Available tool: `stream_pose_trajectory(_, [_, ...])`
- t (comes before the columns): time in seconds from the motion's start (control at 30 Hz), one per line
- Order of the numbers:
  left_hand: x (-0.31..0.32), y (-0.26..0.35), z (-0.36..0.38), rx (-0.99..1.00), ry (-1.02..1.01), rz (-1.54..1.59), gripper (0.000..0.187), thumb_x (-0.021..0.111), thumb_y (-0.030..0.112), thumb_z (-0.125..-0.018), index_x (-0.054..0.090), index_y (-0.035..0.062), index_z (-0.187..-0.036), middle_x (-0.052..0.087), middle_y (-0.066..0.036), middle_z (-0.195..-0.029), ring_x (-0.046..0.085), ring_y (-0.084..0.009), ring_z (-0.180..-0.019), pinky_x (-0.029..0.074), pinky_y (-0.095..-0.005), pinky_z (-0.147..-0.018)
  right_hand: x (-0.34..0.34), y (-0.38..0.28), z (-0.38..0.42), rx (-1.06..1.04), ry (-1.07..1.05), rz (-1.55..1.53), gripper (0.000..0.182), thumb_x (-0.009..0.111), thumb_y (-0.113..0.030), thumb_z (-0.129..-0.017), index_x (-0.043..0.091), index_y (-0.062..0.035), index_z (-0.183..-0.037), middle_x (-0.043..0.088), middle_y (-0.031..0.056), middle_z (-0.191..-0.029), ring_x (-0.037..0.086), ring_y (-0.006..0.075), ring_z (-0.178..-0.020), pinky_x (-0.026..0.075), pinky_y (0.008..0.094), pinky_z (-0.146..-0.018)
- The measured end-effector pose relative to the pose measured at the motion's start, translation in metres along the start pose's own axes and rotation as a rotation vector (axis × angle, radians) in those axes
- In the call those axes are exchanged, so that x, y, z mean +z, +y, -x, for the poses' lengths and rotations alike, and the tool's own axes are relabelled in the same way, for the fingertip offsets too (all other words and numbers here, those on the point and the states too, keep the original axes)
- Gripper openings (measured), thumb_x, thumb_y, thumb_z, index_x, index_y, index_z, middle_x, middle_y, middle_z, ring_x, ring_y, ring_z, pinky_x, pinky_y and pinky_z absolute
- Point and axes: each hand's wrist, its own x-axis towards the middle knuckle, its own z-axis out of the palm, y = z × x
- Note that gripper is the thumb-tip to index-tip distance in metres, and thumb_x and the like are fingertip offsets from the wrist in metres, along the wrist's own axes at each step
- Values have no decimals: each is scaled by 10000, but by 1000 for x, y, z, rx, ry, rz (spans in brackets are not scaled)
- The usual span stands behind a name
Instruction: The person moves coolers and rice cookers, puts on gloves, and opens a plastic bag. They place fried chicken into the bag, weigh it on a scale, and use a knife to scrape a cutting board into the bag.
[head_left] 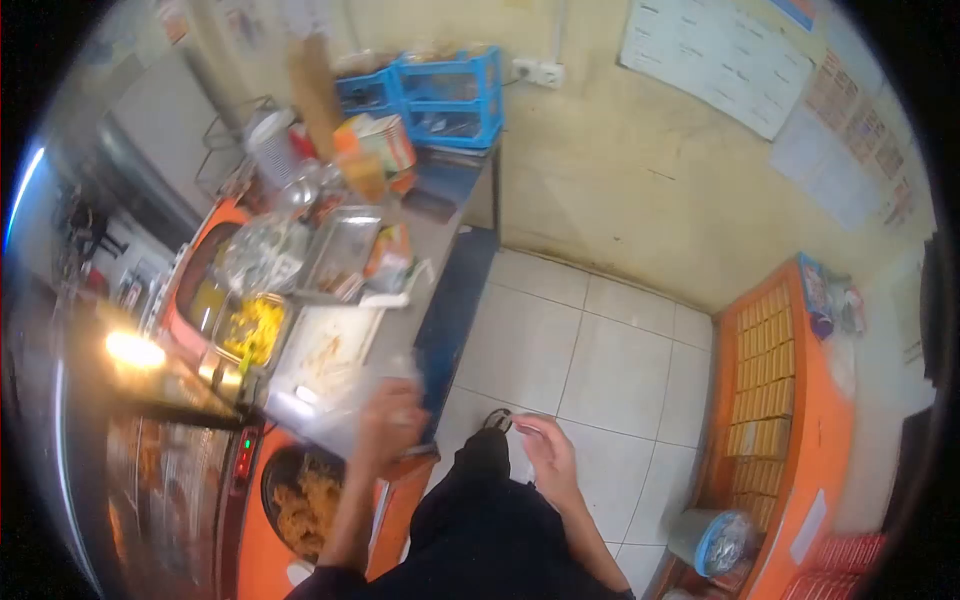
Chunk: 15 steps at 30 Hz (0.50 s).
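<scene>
A filmy, see-through piece of plastic (405, 372) shows as a pale blur at the bare left hand (395, 408), over the near end of the grey-topped bench (392, 338). The left grip is too smeared by motion for me to tell whether its fingers are closed on the plastic or only beside it. The bare right hand (548, 452) is held away from the bench, above the white-tiled floor (610, 385); its grip is open, fingers loosely bent, with nothing visible in it.

Just beyond the left hand, a white rectangular board (325, 345) with brownish crumbs lies flat, probably set there to be within easy reach. Beside it, chopped yellow food (254, 328) sits in a rectangular metal container (284, 327), whose walls seem to keep the loose pieces together. Past the board is a shallow silver metal tray (345, 243), with an orange-and-white packet (391, 250) at its side and a crumpled clear plastic bag (262, 256) across from that.

Nearer the person, golden-brown fried food (308, 505) rests in a dark rounded pan (271, 492), let into an orange surface (252, 560), which likely holds the pan steady.
</scene>
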Motion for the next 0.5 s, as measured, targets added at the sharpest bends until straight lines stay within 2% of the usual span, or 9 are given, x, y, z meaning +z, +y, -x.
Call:
stream_pose_trajectory(0.03, [44, 11, -31, -4, -155, 184, 212, 705, -32, -696, 635, 17, -890, 656, -144, -1040, 652, -313, -940, 540, -388, -812, -9, -2, -23, 8, 46, -102, 228, 502, -70, -1001, 573, 16, -1200, 600, 132, -1219, 582, 219, -1148, 448, 347, -1010])
stream_pose_trajectory(0.13, [156, 69, -131, 273, -465, 407, 175, 669, -45, -736, 600, 4, -889, 640, -148, -1096, 623, -316, -1035, 518, -389, -872, -70, 7, -71, 34, 233, -336, 240, 481, -56, -1005, 510, -3, -1238, 589, 120, -1194, 582, 201, -1119, 466, 351, -990])
stream_pose_trajectory(0.23, [253, 129, -183, 509, -751, 530, 128, 629, -52, -763, 573, -2, -867, 643, -139, -1132, 612, -315, -1080, 504, -403, -901, -159, 16, -80, 268, 362, -258, 234, 457, -90, -1024, 535, 34, -1207, 609, 116, -1180, 571, 201, -1144, 426, 333, -1028])
stream_pose_trajectory(0.27, [284, 148, -195, 597, -849, 554, 112, 607, -54, -772, 572, -1, -864, 643, -137, -1141, 611, -312, -1091, 505, -408, -901, -191, 48, -74, 155, 371, -242, 292, 455, -81, -1016, 519, 46, -1272, 619, 112, -1156, 575, 189, -1123, 447, 316, -993])
stream_pose_trajectory(0.33, [347, 183, -213, 801, -1015, 527, 131, 577, -48, -778, 606, 14, -889, 647, -128, -1169, 591, -280, -1153, 487, -411, -931, -240, 10, -91, 73, 568, -321, 361, 465, -70, -1003, 472, 42, -1346, 623, 113, -1174, 576, 190, -1127, 453, 309, -981])
stream_pose_trajectory(0.37, [378, 200, -220, 881, -1021, 544, 156, 579, -47, -774, 622, 24, -906, 648, -122, -1170, 582, -273, -1166, 479, -404, -940, -267, -5, -101, 36, 619, -366, 401, 470, -65, -996, 449, 41, -1382, 624, 114, -1182, 577, 190, -1129, 457, 306, -975])
stream_pose_trajectory(0.4, [406, 212, -226, 949, -1016, 545, 181, 581, -45, -770, 638, 34, -923, 649, -115, -1171, 573, -267, -1179, 471, -396, -948, -296, -10, -101, 33, 719, -558, 513, 448, -117, -1003, 340, -32, -1497, 573, 130, -1292, 566, 195, -1141, 468, 310, -971])
stream_pose_trajectory(0.43, [436, 230, -231, 1022, -1003, 549, 206, 583, -44, -767, 653, 44, -940, 651, -109, -1172, 563, -261, -1192, 464, -388, -957, -323, -5, -99, -39, 827, -629, 505, 448, -138, -1011, 343, -30, -1493, 549, 141, -1331, 552, 204, -1175, 463, 310, -986])
stream_pose_trajectory(0.5, [505, 258, -234, 1086, -900, 597, 260, 612, -21, -748, 664, 59, -990, 645, -87, -1120, 579, -253, -1113, 466, -383, -923, -385, 16, -92, -204, 1043, -750, 492, 449, -178, -1027, 348, -28, -1485, 503, 162, -1408, 525, 222, -1243, 453, 310, -1016])
